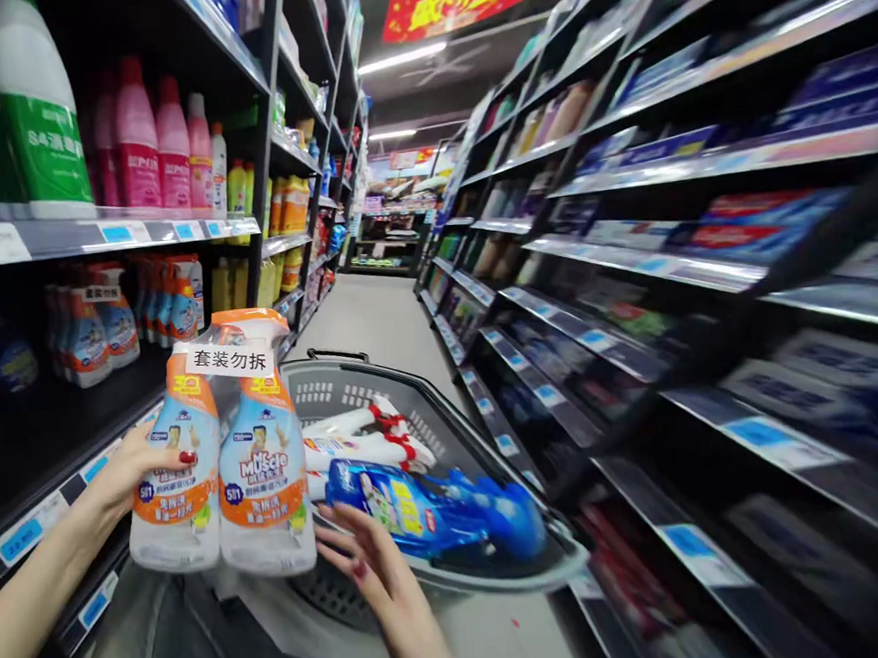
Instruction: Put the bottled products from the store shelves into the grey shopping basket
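Observation:
My left hand (161, 463) grips a twin pack of Mr Muscle spray cleaner (262, 462) from its left side, thumb across the front of the left bottle. The two bottles are upright, orange at the top and pale blue below, joined by a white label band. My right hand (376, 554) is just right of the pack, fingers apart, with nothing in it that I can see. Behind it a grey shopping basket (429, 395) holds blue bottles (421, 506) and white spray bottles with red parts (364, 447), lying on their sides.
On the left shelf, more twin packs of spray cleaner (104, 327) stand below pink bottles (136, 140) and a white bottle with a green label (37, 116). Blurred shelves (659, 253) of boxed goods line the right. The aisle floor (362, 309) runs ahead between them.

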The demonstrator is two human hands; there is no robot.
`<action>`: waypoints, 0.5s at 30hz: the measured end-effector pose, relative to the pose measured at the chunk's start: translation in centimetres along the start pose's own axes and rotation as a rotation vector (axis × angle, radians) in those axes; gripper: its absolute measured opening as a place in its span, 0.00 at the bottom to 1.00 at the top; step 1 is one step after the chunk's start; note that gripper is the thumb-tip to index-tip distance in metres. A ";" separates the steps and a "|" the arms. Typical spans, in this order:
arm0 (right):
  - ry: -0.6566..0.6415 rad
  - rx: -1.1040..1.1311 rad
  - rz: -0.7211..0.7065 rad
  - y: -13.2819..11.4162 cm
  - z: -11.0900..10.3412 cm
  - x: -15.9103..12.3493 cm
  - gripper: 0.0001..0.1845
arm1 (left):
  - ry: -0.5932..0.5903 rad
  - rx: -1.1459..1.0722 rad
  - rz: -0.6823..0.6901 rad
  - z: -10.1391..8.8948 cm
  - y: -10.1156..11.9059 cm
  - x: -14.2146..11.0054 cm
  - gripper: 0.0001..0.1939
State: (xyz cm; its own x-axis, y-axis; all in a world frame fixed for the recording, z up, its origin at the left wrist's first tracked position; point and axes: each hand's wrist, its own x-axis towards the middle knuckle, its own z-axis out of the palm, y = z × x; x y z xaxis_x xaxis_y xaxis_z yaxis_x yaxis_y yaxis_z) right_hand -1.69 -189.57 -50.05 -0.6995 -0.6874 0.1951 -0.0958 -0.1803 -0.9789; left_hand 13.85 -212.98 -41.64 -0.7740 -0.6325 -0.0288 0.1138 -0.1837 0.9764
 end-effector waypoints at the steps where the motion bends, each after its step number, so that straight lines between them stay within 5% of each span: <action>1: -0.069 0.115 0.025 -0.9 0.5 0.5 0.37 | -0.052 -0.062 -0.045 0.8 -0.3 -0.7 0.23; 3: -0.135 0.251 0.090 -2.8 1.5 0.8 0.37 | -0.150 -0.167 -0.125 2.2 -0.6 -1.9 0.22; 9: 0.052 0.418 0.212 -6.4 2.5 -2.2 0.31 | -0.304 -0.224 -0.178 5.1 -0.6 -3.3 0.19; 12: 0.153 0.411 0.221 -7.1 2.3 -2.8 0.33 | -0.209 -0.142 -0.126 5.5 -1.2 -3.0 0.23; 15: 0.260 0.402 0.183 -7.3 1.8 -2.6 0.36 | -0.021 -0.046 0.066 5.4 -2.3 -3.5 0.27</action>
State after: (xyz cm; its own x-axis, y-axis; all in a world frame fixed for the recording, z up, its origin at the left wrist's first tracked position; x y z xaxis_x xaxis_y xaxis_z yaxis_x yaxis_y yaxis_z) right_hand 2.16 -187.74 -43.34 -0.8376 -0.5441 -0.0489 0.2888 -0.3650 -0.8851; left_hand 12.96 -206.31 -42.62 -0.7768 -0.6285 0.0406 0.1936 -0.1769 0.9650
